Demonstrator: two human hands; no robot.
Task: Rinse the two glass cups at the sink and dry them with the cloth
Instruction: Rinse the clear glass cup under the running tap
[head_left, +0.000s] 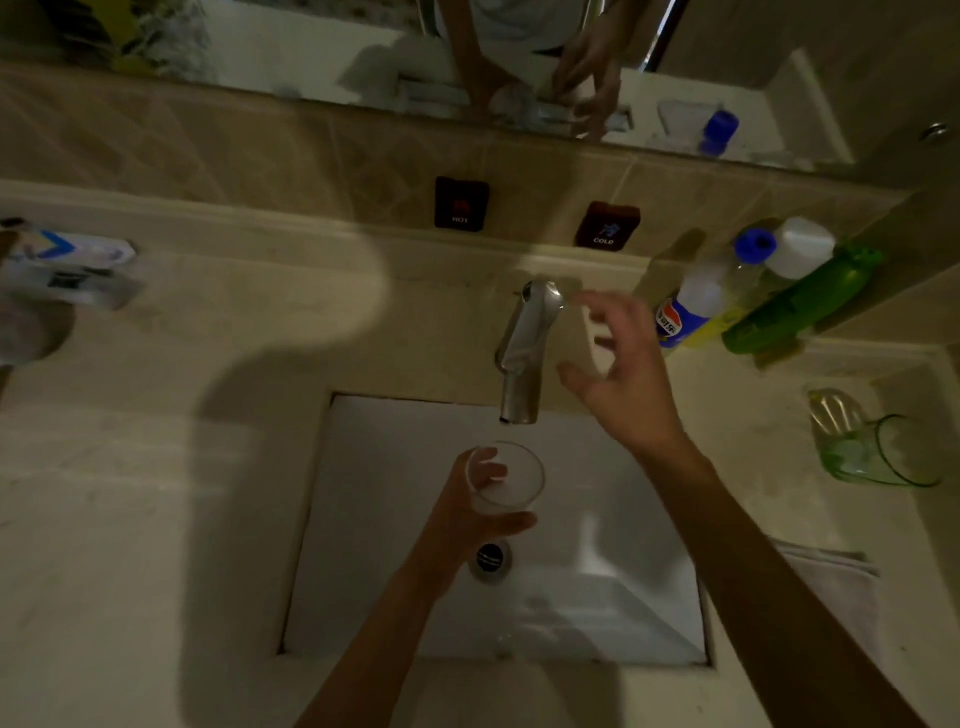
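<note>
— What sort of room is it?

— A dim bathroom: a beige stone counter (156, 493) with a white rectangular sink (597, 519) sunk into it, a tiled wall behind and a mirror (291, 47) above the tiles.

— And the hands, taking the tap as your landmark?

— The tap (524, 353) stands at the back rim of the sink, its spout over the basin. The left hand (467, 514) is below the spout, over the basin, its fingers and thumb curled round a clear glass cup (505, 480) held mouth-up just under the outlet. The forearm reaches in from the near edge. The right hand (623, 374) is lifted just right of the tap, fingers spread and loosely bent, touching nothing, its arm stretched across the right side of the sink.

— Is water running?

— None that I can make out.

— Where is the other cup?

— A green-tinted glass cup (878, 447) lies on its side on the counter, well to the right of the tap. A pale cloth (836, 582) lies flat nearer the front edge, right of the sink.

— Anything else around the tap?

— Behind it, on the wall, two dark plates marked HOT (461, 203) and COLD (607, 226). To its right, bottles (753, 291) against the wall, one blue-capped, one green. Below it, the drain (490, 558) in the basin floor. Far to the left, some packets (72, 265) at the counter's end.
</note>
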